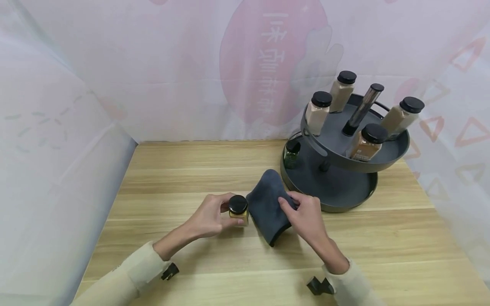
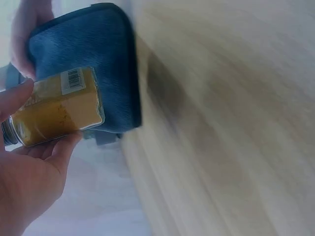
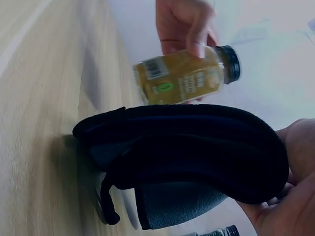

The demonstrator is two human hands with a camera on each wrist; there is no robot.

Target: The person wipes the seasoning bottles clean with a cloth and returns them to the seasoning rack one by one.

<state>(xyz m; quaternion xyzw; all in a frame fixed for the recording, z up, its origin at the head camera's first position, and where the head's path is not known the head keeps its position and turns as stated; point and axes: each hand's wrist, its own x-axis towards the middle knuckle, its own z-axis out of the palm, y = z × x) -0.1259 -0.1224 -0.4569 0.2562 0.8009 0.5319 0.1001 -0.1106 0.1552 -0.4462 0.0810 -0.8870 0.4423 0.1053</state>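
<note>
My left hand [image 1: 209, 216] grips a square glass spice jar [image 1: 238, 205] with a black lid and yellow powder inside. The jar is upright and held a little above the table; a barcode label [image 2: 74, 79] shows on its side in the left wrist view. Just right of it, my right hand [image 1: 307, 216] pinches a dark blue-grey cloth [image 1: 269, 207] by its right edge. Folds of the cloth [image 3: 187, 147] hang between the right hand and the jar in the right wrist view. I cannot tell whether cloth and jar touch.
A dark two-tier round rack [image 1: 346, 202] stands at the back right of the wooden table [image 1: 172, 170]. Several black-lidded jars, including one of orange-brown powder [image 1: 365, 146], sit on its upper tray. A small dark green jar [image 1: 292, 155] stands on the lower tray.
</note>
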